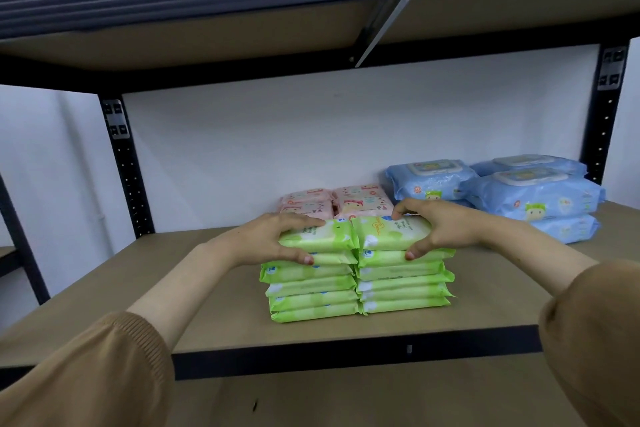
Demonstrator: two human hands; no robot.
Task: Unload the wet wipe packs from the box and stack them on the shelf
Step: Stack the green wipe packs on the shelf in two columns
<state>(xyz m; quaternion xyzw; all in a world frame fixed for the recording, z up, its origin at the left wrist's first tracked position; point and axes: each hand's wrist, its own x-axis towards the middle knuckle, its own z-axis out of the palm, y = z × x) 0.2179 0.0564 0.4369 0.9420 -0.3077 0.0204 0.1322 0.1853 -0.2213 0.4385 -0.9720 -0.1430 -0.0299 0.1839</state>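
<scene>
Gripping the left top pack point(322, 236), the left hand point(273, 236) curled round it; the right hand point(443, 227) held the right top pack point(388, 232) likewise, atop two green stacks point(311, 291) at frame centre on the shelf point(207, 288). I judged it best to align the edges squarely before releasing.

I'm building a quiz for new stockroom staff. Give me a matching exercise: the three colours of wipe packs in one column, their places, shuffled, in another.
Things: 1 green packs; 2 pink packs; 3 blue packs.
Places: A rear right; B front, held by the left hand and right hand; C middle, behind another stack.
Pairs: 1-B; 2-C; 3-A.
</scene>
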